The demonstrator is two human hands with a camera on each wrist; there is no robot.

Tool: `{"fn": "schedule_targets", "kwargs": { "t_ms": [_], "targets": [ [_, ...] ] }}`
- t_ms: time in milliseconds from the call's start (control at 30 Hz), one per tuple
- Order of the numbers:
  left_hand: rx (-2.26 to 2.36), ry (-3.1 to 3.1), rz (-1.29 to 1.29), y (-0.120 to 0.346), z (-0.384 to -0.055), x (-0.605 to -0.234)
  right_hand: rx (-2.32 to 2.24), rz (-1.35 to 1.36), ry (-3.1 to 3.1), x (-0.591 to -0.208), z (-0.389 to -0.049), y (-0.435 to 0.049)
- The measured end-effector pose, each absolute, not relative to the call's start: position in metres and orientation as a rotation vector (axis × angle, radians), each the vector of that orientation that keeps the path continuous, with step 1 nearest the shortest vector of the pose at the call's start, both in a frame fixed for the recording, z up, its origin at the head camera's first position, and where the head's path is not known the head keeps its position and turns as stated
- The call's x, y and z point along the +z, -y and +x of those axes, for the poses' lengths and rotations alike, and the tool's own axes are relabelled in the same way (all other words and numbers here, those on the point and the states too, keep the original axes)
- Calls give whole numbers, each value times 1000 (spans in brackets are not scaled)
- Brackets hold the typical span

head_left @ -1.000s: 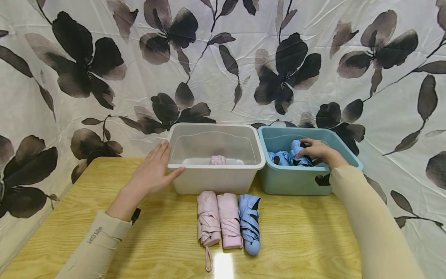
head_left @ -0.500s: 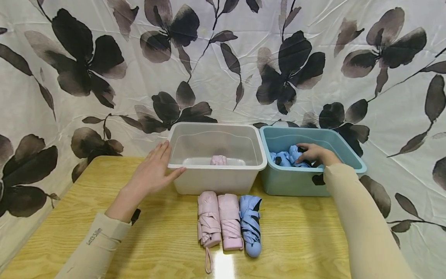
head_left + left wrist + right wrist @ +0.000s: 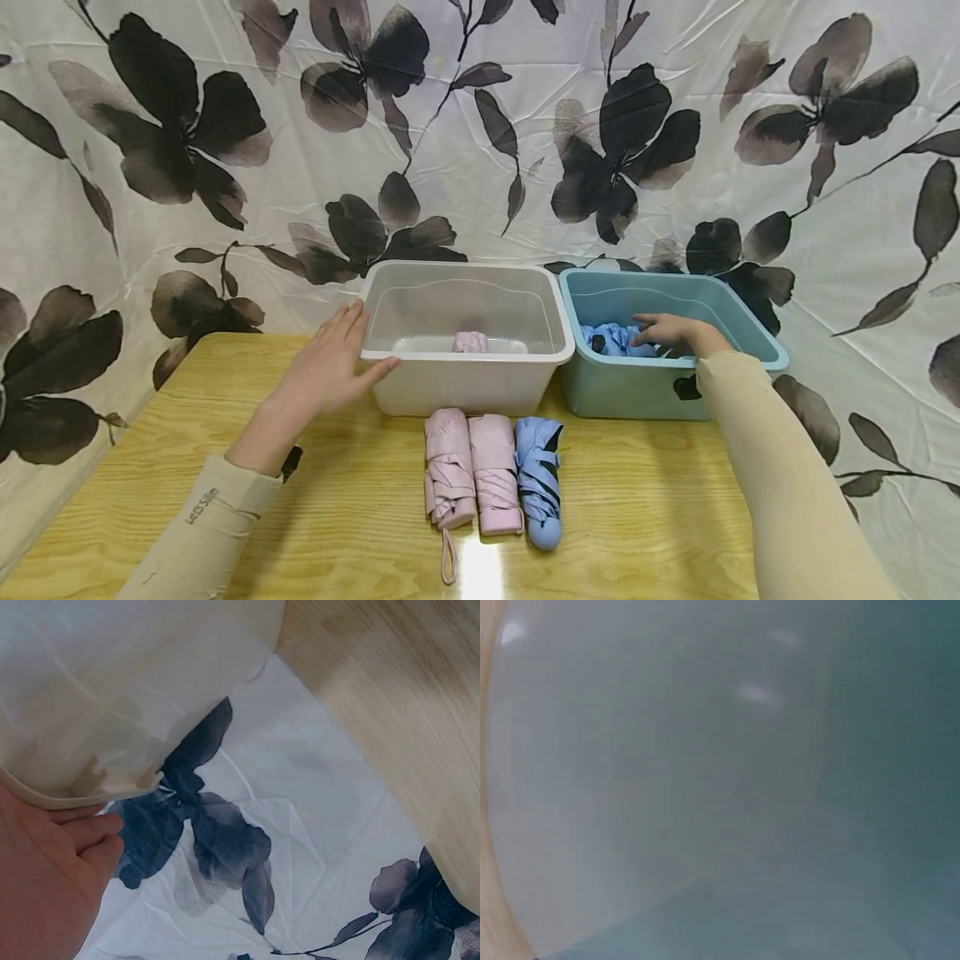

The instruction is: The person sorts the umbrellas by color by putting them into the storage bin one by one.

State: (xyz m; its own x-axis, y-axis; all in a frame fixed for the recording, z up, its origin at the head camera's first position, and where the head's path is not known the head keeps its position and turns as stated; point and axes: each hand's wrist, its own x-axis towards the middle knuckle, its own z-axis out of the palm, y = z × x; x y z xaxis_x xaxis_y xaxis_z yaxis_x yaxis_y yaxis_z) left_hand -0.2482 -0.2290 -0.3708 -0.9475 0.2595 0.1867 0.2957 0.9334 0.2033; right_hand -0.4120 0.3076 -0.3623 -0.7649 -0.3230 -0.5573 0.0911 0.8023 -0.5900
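Observation:
My left hand (image 3: 322, 367) rests at the left rim of the white bin (image 3: 450, 387), fingers straight and thumb along the front edge. In the left wrist view, fingers (image 3: 94, 832) touch the bin's rim (image 3: 67, 801). A pink folded umbrella (image 3: 470, 342) lies inside that bin. My right hand (image 3: 678, 333) reaches over the front rim of the teal bin (image 3: 637, 396), its fingers loosely extended above blue folded umbrellas (image 3: 611, 337). Its lower fingers are partly hidden. The right wrist view shows mostly the blurred bin wall (image 3: 727, 787).
Two pink folded umbrellas (image 3: 450, 471) and a blue folded umbrella (image 3: 538, 483) lie side by side on the wooden table (image 3: 337, 517), in front of the white bin. A floral cloth (image 3: 480, 167) hangs behind. The two bins stand side by side.
My right hand has moved down into the teal bin and let go of a blue umbrella, which now lies lower with the others. The left hand has stayed at the white bin's rim.

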Motion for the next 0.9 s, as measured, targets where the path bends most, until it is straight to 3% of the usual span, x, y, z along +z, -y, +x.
{"fn": "schedule_targets", "kwargs": {
  "t_ms": [533, 900],
  "targets": [
    [-374, 2918, -432, 228, -247, -371, -891, -220, -2417, -347, -393, -301],
    [-405, 2915, -430, 228, -248, -371, -1017, -412, -2570, -328, -347, -283]
  ]
}}
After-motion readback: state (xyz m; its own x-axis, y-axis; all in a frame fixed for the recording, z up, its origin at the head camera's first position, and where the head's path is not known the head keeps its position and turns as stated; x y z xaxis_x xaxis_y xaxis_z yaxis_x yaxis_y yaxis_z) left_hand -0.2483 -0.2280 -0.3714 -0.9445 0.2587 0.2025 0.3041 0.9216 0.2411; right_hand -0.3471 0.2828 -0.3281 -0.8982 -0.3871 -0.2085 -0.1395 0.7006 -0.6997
